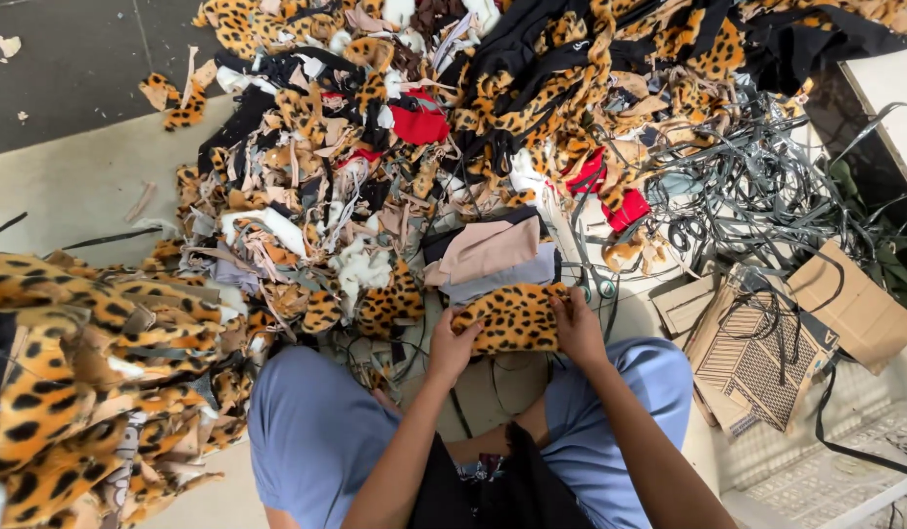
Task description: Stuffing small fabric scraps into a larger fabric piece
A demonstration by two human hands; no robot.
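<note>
Floor heaped with fabric scraps [356, 196]; your left hand [452, 348] and right hand [578, 328] grip one leopard-print piece [510, 318]; nearby straps [757, 186] could snag it.

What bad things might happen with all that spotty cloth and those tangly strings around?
The leopard-print piece, held by the left hand and right hand, might slip into the scrap pile and get lost among look-alikes. The grey straps beside it look tangled, so they may snag a hand. The heap at left could slide down.
</note>
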